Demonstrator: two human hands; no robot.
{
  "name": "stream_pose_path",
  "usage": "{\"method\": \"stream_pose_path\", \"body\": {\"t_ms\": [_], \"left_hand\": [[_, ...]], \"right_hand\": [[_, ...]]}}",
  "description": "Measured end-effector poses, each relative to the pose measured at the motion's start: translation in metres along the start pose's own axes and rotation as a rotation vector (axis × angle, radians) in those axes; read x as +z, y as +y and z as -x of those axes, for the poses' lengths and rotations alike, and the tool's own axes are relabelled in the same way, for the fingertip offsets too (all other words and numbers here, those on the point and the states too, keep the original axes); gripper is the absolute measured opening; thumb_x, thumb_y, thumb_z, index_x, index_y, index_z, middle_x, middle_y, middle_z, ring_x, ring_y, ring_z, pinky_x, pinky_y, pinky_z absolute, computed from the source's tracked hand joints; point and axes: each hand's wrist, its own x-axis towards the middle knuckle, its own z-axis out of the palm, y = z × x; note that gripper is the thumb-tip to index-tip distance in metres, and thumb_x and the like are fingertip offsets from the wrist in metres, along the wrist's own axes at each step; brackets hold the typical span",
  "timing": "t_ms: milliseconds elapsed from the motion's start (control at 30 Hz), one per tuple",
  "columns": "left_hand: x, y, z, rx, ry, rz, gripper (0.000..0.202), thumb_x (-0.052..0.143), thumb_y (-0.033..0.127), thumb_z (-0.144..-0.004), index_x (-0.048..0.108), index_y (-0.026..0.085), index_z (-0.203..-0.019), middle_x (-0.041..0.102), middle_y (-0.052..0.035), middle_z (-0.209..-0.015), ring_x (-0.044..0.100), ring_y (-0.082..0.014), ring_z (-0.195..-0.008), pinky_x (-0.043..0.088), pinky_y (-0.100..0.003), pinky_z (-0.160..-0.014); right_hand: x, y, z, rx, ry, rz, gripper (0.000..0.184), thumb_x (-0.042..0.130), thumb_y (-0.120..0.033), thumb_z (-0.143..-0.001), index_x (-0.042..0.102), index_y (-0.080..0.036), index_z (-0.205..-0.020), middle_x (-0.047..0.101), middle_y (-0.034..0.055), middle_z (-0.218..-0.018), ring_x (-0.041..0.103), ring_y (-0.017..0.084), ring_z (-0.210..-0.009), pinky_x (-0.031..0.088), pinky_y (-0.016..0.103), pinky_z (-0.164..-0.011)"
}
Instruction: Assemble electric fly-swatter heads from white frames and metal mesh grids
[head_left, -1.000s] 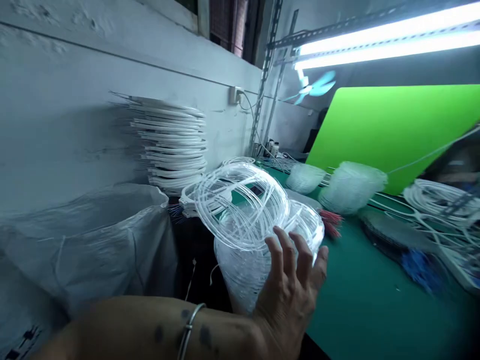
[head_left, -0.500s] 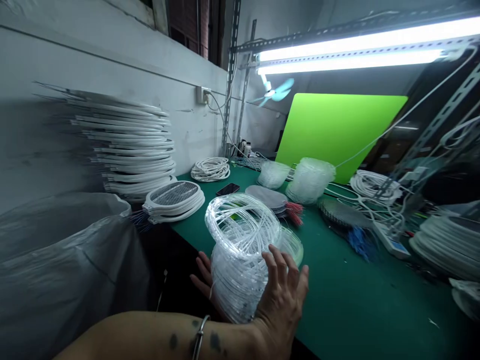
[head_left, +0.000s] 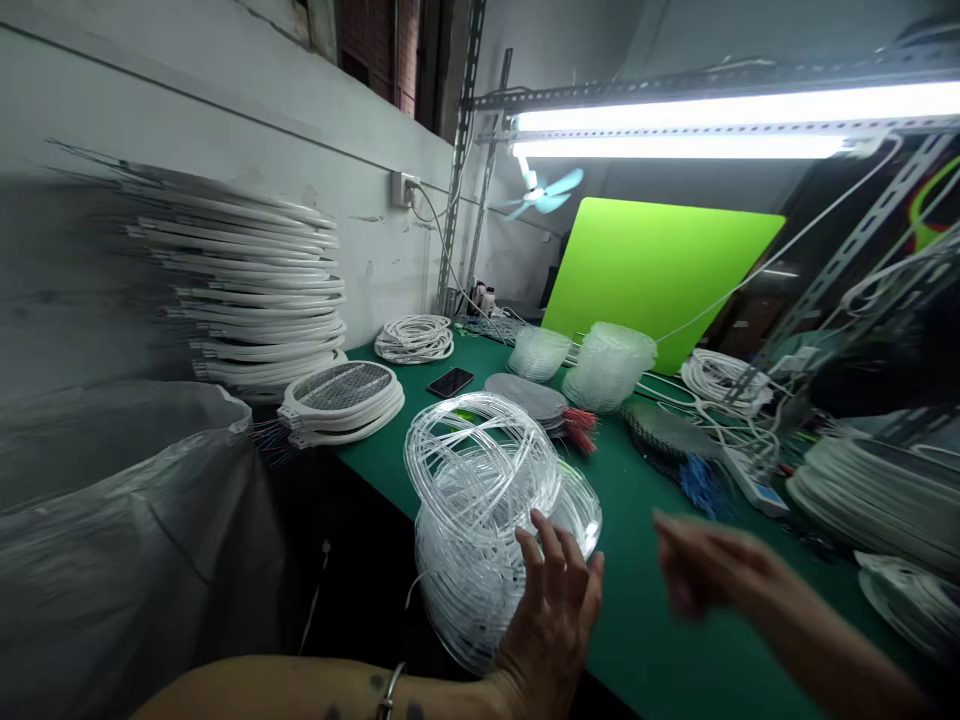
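Note:
A stack of clear plastic rings (head_left: 465, 590) stands at the near edge of the green table, its top rings tilted and overlapping. My left hand (head_left: 551, 600) reaches across from the lower left, a metal bangle on the wrist. Its fingers are spread and lie against the right side of the stack, not closed round any ring. To the right, over the table, my right hand (head_left: 705, 565) is apart from the stack. Motion smears its fingers, and I cannot make out anything in them.
White-rimmed mesh racket heads (head_left: 341, 390) sit left, beside a taller stack (head_left: 262, 290) and a grey bag (head_left: 150, 520). Beyond the rings are a phone (head_left: 450, 382), grey mesh discs (head_left: 529, 398) with red wires, and more clear rings (head_left: 611, 365). Cables and a power strip (head_left: 754, 480) lie right.
My right hand has left the lower left side of the ring stack and is now out to the right. My left hand stays at the stack. The view has shifted slightly.

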Motion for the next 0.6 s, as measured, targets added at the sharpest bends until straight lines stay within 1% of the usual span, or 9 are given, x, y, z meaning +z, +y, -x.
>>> {"method": "stream_pose_path", "body": {"t_ms": [67,100,133,200,267,333,367,500,600], "left_hand": [[0.003,0.002,0.006,0.017,0.044,-0.012,0.047,0.058,0.049,-0.086,0.061,0.032,-0.129,0.062,-0.0121,-0.119,0.055,-0.0432,-0.114,0.029,-0.066,-0.095],[0.004,0.003,0.009,0.019,0.051,-0.016,0.045,0.057,0.048,-0.088,0.060,0.031,-0.129,0.062,-0.0120,-0.119,0.056,-0.0417,-0.113,0.030,-0.065,-0.096],[0.004,0.003,0.012,0.012,0.050,-0.020,0.045,0.056,0.047,-0.089,0.060,0.029,-0.130,0.062,-0.0118,-0.119,0.056,-0.0399,-0.114,0.030,-0.063,-0.096],[0.006,0.004,0.018,-0.010,0.064,-0.036,0.044,0.055,0.046,-0.091,0.059,0.025,-0.129,0.062,-0.0111,-0.120,0.056,-0.0365,-0.115,0.030,-0.059,-0.099],[0.008,0.005,0.024,-0.038,0.100,-0.049,0.043,0.056,0.046,-0.091,0.059,0.022,-0.127,0.062,-0.0105,-0.119,0.055,-0.0338,-0.117,0.031,-0.055,-0.101],[0.009,0.005,0.027,-0.056,0.131,-0.054,0.042,0.056,0.047,-0.091,0.061,0.020,-0.123,0.063,-0.0103,-0.118,0.053,-0.0322,-0.119,0.032,-0.052,-0.102],[0.009,0.005,0.029,-0.061,0.139,-0.055,0.042,0.056,0.049,-0.091,0.063,0.019,-0.121,0.063,-0.0106,-0.118,0.053,-0.0320,-0.119,0.032,-0.050,-0.102],[0.007,-0.001,0.031,-0.048,0.189,-0.004,0.033,0.056,0.043,-0.093,0.067,0.019,-0.113,0.064,-0.0095,-0.116,0.056,-0.0325,-0.115,0.033,-0.053,-0.103],[0.004,-0.010,0.030,0.024,0.241,0.081,0.028,0.057,0.034,-0.094,0.068,0.022,-0.116,0.066,-0.0072,-0.115,0.058,-0.0334,-0.113,0.026,-0.061,-0.107]], "right_hand": [[-0.004,-0.025,-0.048,-0.068,-0.046,0.080,0.059,0.051,-0.071,-0.081,0.068,-0.017,-0.099,0.069,0.0119,-0.101,0.062,0.026,-0.098,0.050,0.039,-0.088],[-0.002,-0.038,-0.075,-0.113,-0.088,0.141,0.066,0.052,-0.073,-0.079,0.065,-0.018,-0.114,0.064,0.0142,-0.120,0.054,0.030,-0.116,0.043,0.042,-0.099],[0.003,-0.049,-0.103,-0.117,-0.151,0.155,0.074,0.054,-0.074,-0.077,0.060,-0.016,-0.124,0.056,0.0155,-0.134,0.048,0.032,-0.124,0.038,0.043,-0.104],[0.018,-0.062,-0.151,-0.102,-0.249,0.173,0.084,0.058,-0.075,-0.073,0.055,-0.014,-0.131,0.045,0.0162,-0.145,0.043,0.034,-0.130,0.034,0.046,-0.108],[0.035,-0.062,-0.182,-0.062,-0.332,0.190,0.089,0.072,-0.071,-0.061,0.059,-0.012,-0.127,0.046,0.0187,-0.144,0.043,0.037,-0.129,0.034,0.049,-0.108],[0.048,-0.054,-0.194,-0.039,-0.397,0.194,0.085,0.081,-0.064,-0.053,0.065,-0.013,-0.118,0.051,0.0184,-0.140,0.046,0.038,-0.127,0.036,0.048,-0.107],[0.053,-0.048,-0.196,-0.040,-0.422,0.186,0.080,0.082,-0.063,-0.053,0.067,-0.015,-0.115,0.054,0.0166,-0.137,0.048,0.037,-0.125,0.037,0.046,-0.107],[0.065,-0.033,-0.189,-0.081,-0.483,0.121,0.065,0.074,-0.064,-0.064,0.070,-0.019,-0.110,0.066,0.0104,-0.122,0.055,0.034,-0.119,0.039,0.044,-0.107],[0.068,-0.029,-0.187,-0.097,-0.462,0.075,0.066,0.070,-0.065,-0.069,0.067,-0.019,-0.116,0.064,0.0116,-0.125,0.055,0.034,-0.119,0.042,0.043,-0.105]]}}
